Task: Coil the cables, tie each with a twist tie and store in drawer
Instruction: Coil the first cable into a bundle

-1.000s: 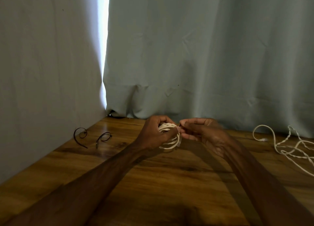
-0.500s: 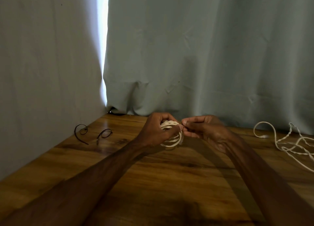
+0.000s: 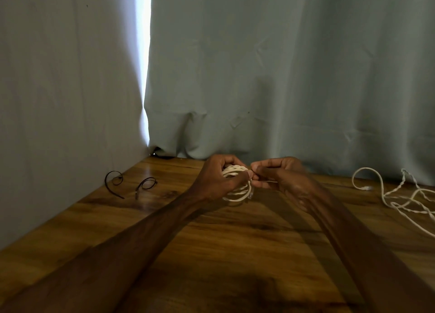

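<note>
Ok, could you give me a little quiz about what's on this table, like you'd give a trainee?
1. How many black ties lie on the table?
2. True or false: the loose white cable lies to the left of the left hand.
3. What does the left hand grip? A, a coil of white cable; B, a black tie; C, nothing.
Key: 1, two. 2, false: it lies far to the right. 3, A.
</note>
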`<state>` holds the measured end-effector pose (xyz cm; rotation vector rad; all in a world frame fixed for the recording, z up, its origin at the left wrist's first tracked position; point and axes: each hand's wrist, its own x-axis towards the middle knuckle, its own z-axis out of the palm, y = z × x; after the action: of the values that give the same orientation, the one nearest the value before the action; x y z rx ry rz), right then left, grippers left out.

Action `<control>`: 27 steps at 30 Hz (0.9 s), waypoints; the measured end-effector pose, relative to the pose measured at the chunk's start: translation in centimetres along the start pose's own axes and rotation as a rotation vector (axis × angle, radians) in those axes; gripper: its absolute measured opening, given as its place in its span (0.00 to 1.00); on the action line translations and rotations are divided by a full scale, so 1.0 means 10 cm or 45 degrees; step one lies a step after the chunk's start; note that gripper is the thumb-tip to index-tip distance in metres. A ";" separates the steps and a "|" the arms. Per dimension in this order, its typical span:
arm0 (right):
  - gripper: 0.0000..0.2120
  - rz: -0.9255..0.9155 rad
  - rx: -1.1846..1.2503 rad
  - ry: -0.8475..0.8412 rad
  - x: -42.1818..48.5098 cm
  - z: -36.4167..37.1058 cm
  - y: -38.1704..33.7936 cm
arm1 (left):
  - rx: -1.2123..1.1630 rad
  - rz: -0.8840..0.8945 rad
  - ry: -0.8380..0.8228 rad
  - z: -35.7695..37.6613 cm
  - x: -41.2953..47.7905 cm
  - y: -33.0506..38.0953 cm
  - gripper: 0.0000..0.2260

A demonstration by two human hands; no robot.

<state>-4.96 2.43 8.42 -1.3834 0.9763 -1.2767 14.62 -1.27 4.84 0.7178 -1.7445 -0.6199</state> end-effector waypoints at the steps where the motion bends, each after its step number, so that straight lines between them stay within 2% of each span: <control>1: 0.06 -0.018 -0.023 0.006 0.00 0.01 0.01 | 0.000 0.001 0.008 0.00 0.00 0.00 0.09; 7: 0.05 -0.079 -0.173 0.047 -0.01 0.06 0.01 | -0.019 -0.025 0.020 0.02 -0.01 -0.02 0.08; 18: 0.04 -0.115 -0.090 0.058 0.00 0.04 0.02 | -0.115 -0.045 0.038 0.05 0.01 -0.02 0.11; 27: 0.11 -0.192 -0.344 0.038 0.05 0.00 0.04 | -0.279 -0.194 0.000 0.06 0.02 -0.05 0.11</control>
<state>-4.88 1.83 8.14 -1.6762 1.1133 -1.3148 14.13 -1.73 4.44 0.7002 -1.6015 -0.9000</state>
